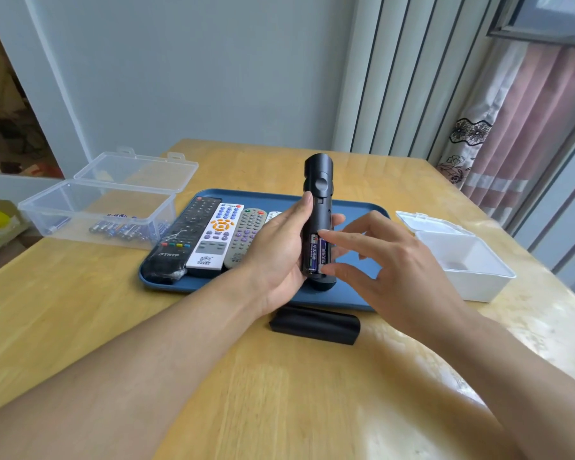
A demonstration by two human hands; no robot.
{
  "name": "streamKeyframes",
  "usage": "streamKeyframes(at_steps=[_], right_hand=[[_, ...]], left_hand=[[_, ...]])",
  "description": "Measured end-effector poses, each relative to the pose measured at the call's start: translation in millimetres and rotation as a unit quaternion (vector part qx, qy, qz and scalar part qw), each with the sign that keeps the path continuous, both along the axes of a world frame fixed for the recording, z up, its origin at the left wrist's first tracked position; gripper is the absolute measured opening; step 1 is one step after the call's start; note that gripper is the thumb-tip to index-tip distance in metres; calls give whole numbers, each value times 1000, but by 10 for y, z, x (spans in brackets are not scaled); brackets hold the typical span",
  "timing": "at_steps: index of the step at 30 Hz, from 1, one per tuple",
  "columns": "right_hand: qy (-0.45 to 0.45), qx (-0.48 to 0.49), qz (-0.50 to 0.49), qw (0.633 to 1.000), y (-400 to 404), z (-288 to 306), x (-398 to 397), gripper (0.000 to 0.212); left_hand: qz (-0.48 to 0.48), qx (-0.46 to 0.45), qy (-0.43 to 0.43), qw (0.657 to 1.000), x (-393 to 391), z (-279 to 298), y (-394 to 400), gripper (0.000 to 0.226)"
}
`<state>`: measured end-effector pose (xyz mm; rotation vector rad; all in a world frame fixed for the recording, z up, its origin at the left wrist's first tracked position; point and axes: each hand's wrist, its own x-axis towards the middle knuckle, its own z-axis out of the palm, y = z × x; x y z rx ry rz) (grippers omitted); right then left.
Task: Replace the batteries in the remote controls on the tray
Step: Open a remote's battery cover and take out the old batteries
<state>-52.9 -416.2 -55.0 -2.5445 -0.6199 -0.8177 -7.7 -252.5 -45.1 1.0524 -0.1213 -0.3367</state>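
Observation:
My left hand [279,247] grips a black remote [317,194] upright above the blue tray [352,293], back side toward me. Its battery bay is uncovered and shows two blue batteries [317,255]. My right hand [389,257] hovers beside the bay, index finger and thumb touching the right battery's ends. The black battery cover [314,323] lies on the table just in front of the tray. On the tray's left lie a black remote [183,237], a white remote [218,235] and a grey remote [244,237]; a fourth white one is mostly hidden behind my hand.
A clear plastic box [97,214] with its lid up holds several batteries [123,227] at the left. A white open box [462,257] stands at the right of the tray. The wooden table [279,393] ends near a curtain and a window on the right.

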Motion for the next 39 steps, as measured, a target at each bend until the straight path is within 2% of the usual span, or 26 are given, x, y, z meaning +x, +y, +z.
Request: streamKeyframes(at_steps=[17,24,31,35,37,39], right_hand=[[-54,-18,1,998,70,-25,0,36],[-2,0,-4,1000,138,10,-32,36],[51,109,-15,993,171,46,-43,19],[144,238,-3,961,198,22,-41,18],[154,299,-1,942,194,14,-27,23],[144,309,-22,940,200,7,-21,23]], left_hand=[[17,-39,8,999,-30,14,-30,42],[29,-30,-11,999,-20,1,-24,39],[2,26,-68,997,-63,-41,-101,27],[5,12,-114,993,-81,-6,-85,52],[-1,2,-130,992,-85,2,-85,52],[8,-6,-125,992,-90,4,-95,55]])
